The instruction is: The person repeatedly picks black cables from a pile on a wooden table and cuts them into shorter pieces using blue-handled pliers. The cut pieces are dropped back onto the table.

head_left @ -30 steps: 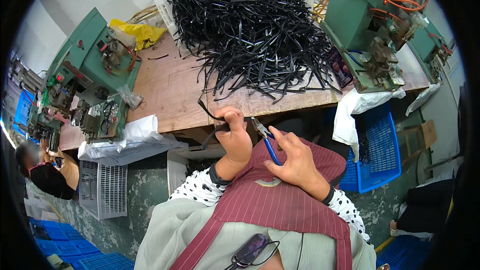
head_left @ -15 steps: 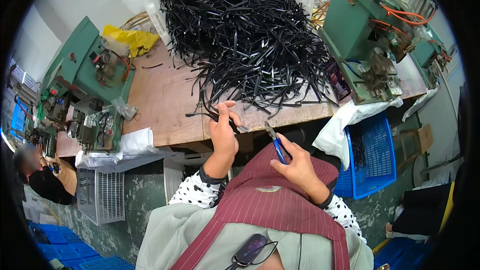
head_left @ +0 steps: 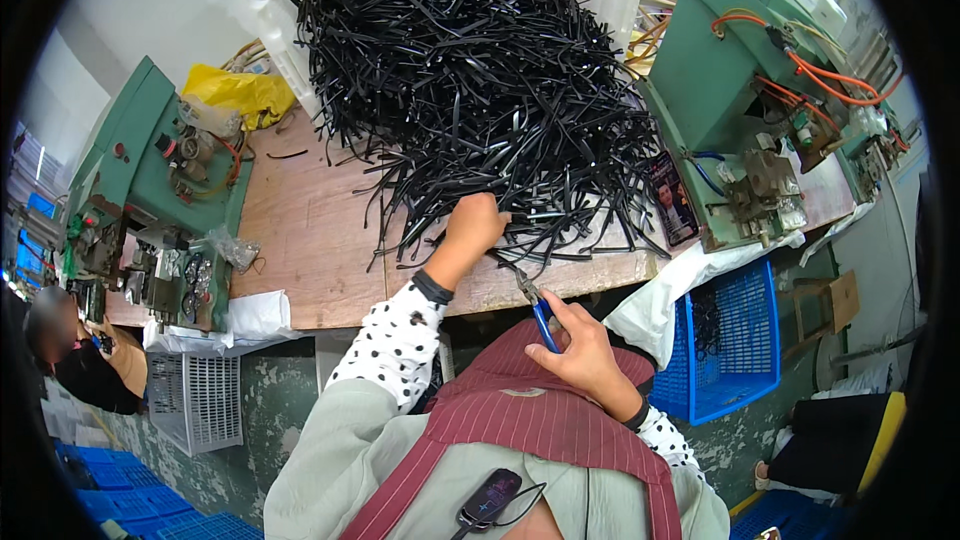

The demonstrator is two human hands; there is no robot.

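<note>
A large heap of long, thin black strips [head_left: 470, 70], some with curved ends like eyeglass temples, spills over the workbench. My left hand [head_left: 474, 228] is at the near edge of this heap, back of the hand up. Its fingers are curled and closed around black strips, though the fingertips are partly hidden. Lower and to the right, my right hand [head_left: 585, 348] is wrapped around blue-handled pliers [head_left: 543, 320]. Their metal jaws point up and left, close to a strip end near the bench's front edge.
Green machines [head_left: 725, 60] flank the heap on both sides. A white crate [head_left: 262, 0] stands behind it. A phone-like card [head_left: 675, 202] lies by the right machine. Below are a blue basket [head_left: 765, 340] and a grey basket [head_left: 215, 400]. Another person [head_left: 100, 370] sits far left.
My left hand has moved forward and right from the bench's front edge to the heap, its palm turning down. The pliers in my right hand have shifted slightly down and left.
</note>
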